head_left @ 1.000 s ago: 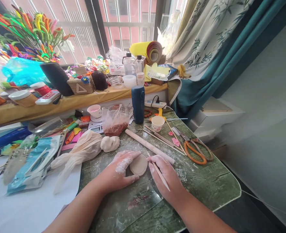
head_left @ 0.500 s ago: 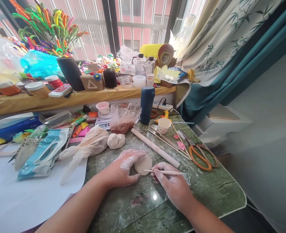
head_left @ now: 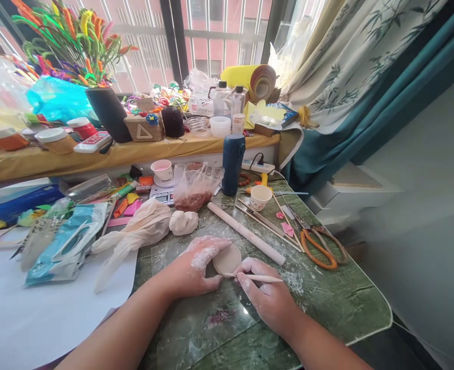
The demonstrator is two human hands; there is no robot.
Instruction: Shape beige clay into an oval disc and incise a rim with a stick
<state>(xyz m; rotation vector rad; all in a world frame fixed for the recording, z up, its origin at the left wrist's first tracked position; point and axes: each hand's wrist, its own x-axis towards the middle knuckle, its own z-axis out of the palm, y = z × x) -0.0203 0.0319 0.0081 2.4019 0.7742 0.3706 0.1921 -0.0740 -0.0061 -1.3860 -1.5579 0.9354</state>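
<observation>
A flat round clay disc [head_left: 227,260] lies on the green tabletop. My left hand [head_left: 202,264], dusted white, curves around its left side, fingertips on the far rim and thumb by the near rim. Pinched in my right hand [head_left: 267,290] is a pale, tapered wooden modelling tool [head_left: 263,278]; its tip meets the near edge of the disc. Beyond my hands a whitish rolling pin [head_left: 246,234] rests diagonally. A lump of white clay [head_left: 183,223] sits past my left hand, beside a crumpled plastic bag [head_left: 146,226].
Scissors [head_left: 319,249], thin sticks [head_left: 269,226] and a paper cup [head_left: 260,197] lie to the right. Behind stand a dark blue bottle [head_left: 233,164], a bag of brown clay [head_left: 196,190] and a scale [head_left: 162,197]. White paper [head_left: 76,313] covers the left; the table edge [head_left: 383,303] is at right.
My right hand has moved slightly left, taking the tool's tip from the disc's right part to its near edge. The left hand stays nearly still.
</observation>
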